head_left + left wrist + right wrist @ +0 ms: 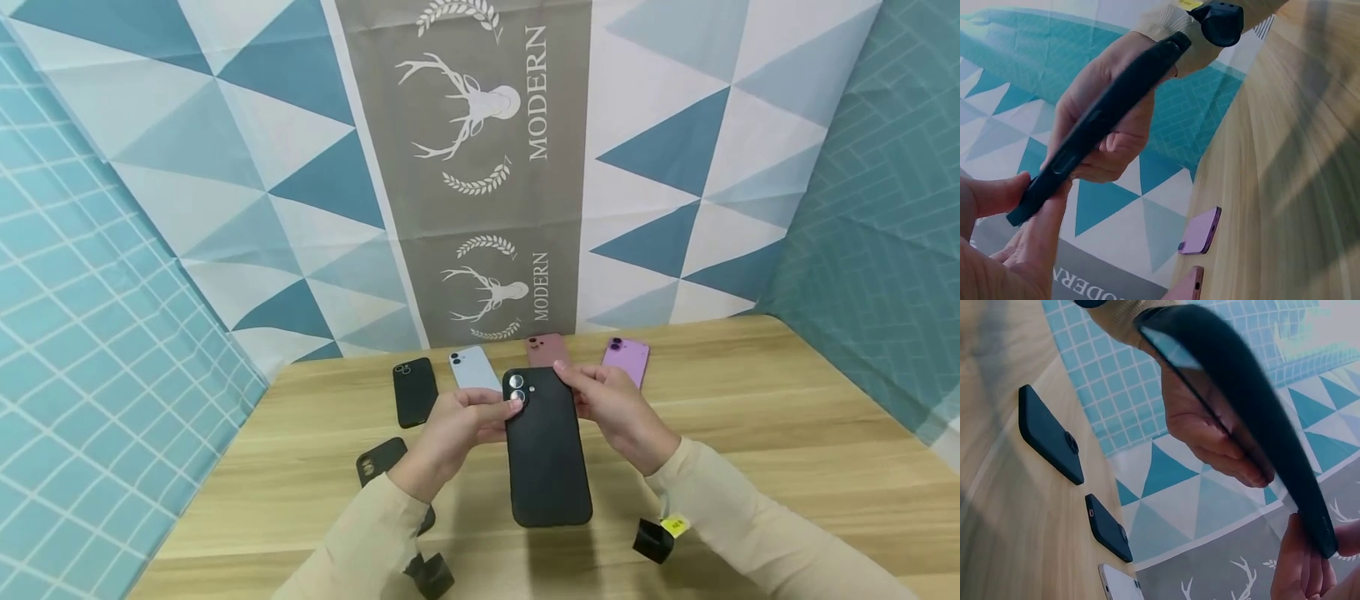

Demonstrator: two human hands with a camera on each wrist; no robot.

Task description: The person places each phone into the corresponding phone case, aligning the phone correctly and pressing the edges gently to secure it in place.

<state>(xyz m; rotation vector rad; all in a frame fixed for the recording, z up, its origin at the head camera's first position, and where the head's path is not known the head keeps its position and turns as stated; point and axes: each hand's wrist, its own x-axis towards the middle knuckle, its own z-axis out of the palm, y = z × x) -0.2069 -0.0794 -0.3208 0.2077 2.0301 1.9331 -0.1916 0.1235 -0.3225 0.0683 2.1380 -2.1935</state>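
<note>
Both hands hold up a smartphone in a black case above the table, back side with two round lenses facing the head camera. My left hand pinches its upper left corner, the thumb right by the lenses. At the upper right corner my right hand grips the edge, thumb on the back and fingers behind. The phone shows edge-on with side buttons in the left wrist view. In the right wrist view, part of the glossy front shows under the rim of the black case.
Along the back of the wooden table lie a black phone, a white phone, a pink phone and a purple phone. A black phone-shaped piece lies partly under the left forearm. Patterned cloth walls stand behind.
</note>
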